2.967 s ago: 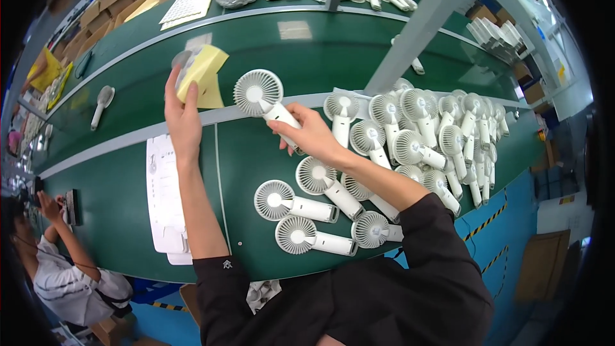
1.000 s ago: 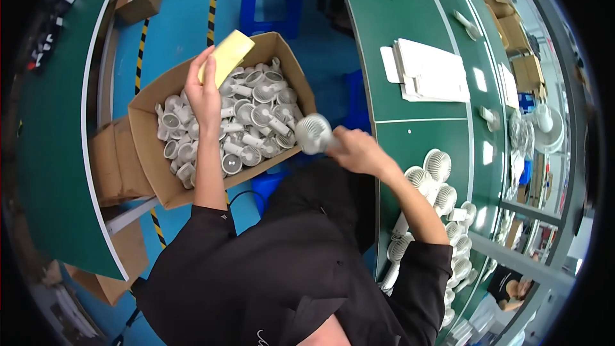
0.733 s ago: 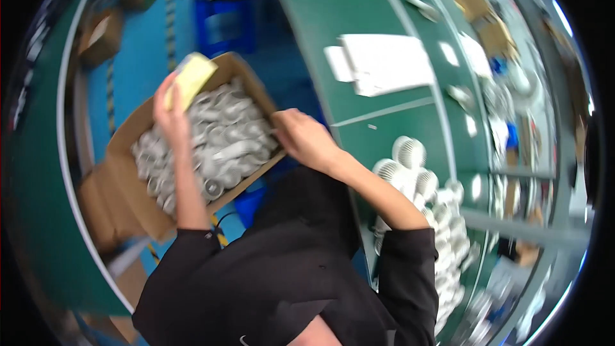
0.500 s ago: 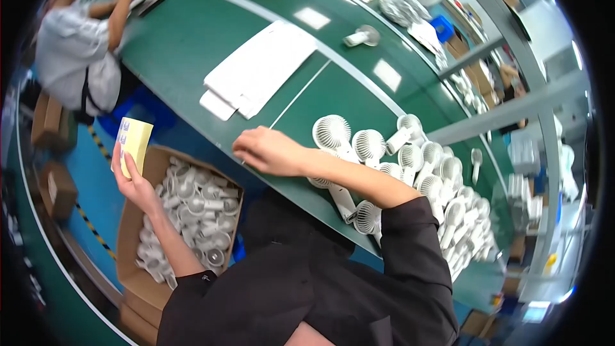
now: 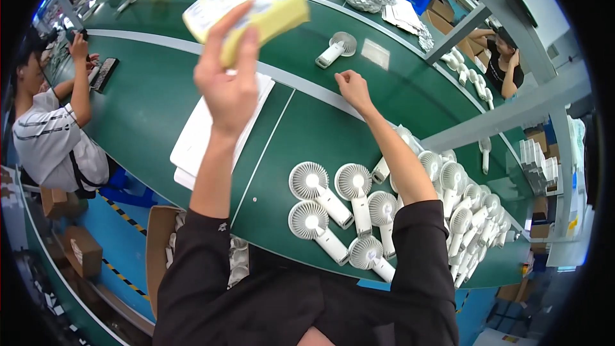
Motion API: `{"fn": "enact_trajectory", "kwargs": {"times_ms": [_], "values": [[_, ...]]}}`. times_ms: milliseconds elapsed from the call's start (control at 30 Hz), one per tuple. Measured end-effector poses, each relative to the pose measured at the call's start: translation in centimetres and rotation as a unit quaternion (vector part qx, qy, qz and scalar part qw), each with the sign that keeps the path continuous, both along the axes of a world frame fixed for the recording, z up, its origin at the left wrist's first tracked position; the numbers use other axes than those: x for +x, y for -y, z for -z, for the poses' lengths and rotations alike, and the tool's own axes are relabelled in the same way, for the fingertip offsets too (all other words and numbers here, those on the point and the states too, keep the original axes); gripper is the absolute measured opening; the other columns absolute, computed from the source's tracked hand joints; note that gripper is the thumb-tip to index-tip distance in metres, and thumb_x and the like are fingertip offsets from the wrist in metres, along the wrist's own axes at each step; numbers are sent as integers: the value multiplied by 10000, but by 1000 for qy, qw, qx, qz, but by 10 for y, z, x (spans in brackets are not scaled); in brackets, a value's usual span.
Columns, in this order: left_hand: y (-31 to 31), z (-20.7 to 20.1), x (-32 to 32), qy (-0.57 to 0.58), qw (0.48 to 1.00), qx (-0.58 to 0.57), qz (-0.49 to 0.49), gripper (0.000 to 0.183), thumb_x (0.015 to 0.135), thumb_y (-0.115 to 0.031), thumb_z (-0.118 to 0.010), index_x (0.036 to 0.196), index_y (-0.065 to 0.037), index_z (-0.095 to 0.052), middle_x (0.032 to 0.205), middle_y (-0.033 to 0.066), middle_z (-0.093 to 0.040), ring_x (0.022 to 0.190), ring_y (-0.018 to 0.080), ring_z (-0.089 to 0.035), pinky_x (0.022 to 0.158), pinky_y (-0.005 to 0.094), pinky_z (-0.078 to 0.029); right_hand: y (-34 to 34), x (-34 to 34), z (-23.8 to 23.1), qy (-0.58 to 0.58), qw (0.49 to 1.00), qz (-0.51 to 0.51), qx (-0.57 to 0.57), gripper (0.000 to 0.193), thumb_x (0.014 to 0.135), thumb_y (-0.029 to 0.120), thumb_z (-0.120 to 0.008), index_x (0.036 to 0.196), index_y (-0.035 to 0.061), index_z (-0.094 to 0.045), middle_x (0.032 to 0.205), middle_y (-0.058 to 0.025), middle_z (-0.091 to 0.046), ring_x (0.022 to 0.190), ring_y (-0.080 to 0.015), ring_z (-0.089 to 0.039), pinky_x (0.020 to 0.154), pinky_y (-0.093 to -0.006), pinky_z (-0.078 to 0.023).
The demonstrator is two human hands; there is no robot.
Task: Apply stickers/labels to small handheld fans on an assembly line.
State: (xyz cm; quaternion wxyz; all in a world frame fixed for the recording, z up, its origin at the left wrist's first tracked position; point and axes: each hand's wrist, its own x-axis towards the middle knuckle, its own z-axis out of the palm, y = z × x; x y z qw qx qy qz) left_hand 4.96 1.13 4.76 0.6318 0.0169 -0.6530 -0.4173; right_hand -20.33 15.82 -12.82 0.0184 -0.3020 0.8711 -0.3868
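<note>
My left hand [image 5: 227, 83] is raised over the table, its thumb and fingers closed on a thick yellow pad of label sheets [image 5: 269, 0] with pale printed patches. My right hand [image 5: 353, 91] reaches over the metal strip toward the far lane, fingers curled and their tips together; anything between them is too small to make out. Just beyond those fingertips lies a white handheld fan [image 5: 332, 52]. Below my right forearm, several more white handheld fans [image 5: 310, 181] lie on the green table [image 5: 269, 218].
A white stack of flat sheets [image 5: 192, 144] lies under my left forearm. Many fans [image 5: 471, 218] are heaped at the right. A cardboard box [image 5: 157, 250] holding fans stands below the table edge. A metal post [image 5: 512, 112] crosses at right. Two other people [image 5: 54, 128] sit nearby.
My left hand has swung up and right with the label pad, from above the box to over the table. My right hand has moved away from me, from the near edge to the far lane.
</note>
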Motion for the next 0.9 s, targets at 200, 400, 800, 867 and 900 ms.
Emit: {"fn": "enact_trajectory", "kwargs": {"times_ms": [200,400,800,867,900], "values": [[4,28,-71,115,983,112,88,288,976,-83,-582,1255,-65,-652,1077,124,-718,835,130,-614,779,286,-506,19,-55,9,46,994,80,60,500,930,461,-616,996,-28,-698,1001,-212,-717,961,-377,-686,849,-446,-525],[28,49,-97,273,938,132,171,323,976,-175,-591,1274,-60,-639,1065,169,-709,819,184,-636,782,297,-512,56,-99,19,19,986,153,65,770,777,609,-715,1059,-102,-625,1017,-312,-684,994,-431,-673,864,-497,-524],[51,56,-90,265,951,116,107,291,984,-135,-574,1254,-55,-648,1036,199,-713,742,206,-644,724,311,-528,58,-52,-20,224,963,9,-152,388,917,315,-716,1060,7,-528,871,-88,-659,767,-124,-630,652,-279,-487],[54,59,-92,236,968,46,68,289,990,-141,-563,1253,-52,-645,1058,215,-711,733,231,-657,716,312,-524,45,-31,-36,262,943,2,-207,341,942,292,-699,1073,29,-526,892,-76,-646,749,-118,-613,654,-275,-483],[58,61,-87,238,968,42,73,289,990,-141,-563,1253,-52,-645,1058,215,-711,733,231,-657,716,312,-524,42,-18,-41,262,942,7,-211,341,942,292,-699,1073,29,-526,892,-76,-646,749,-118,-613,654,-275,-483]]}}
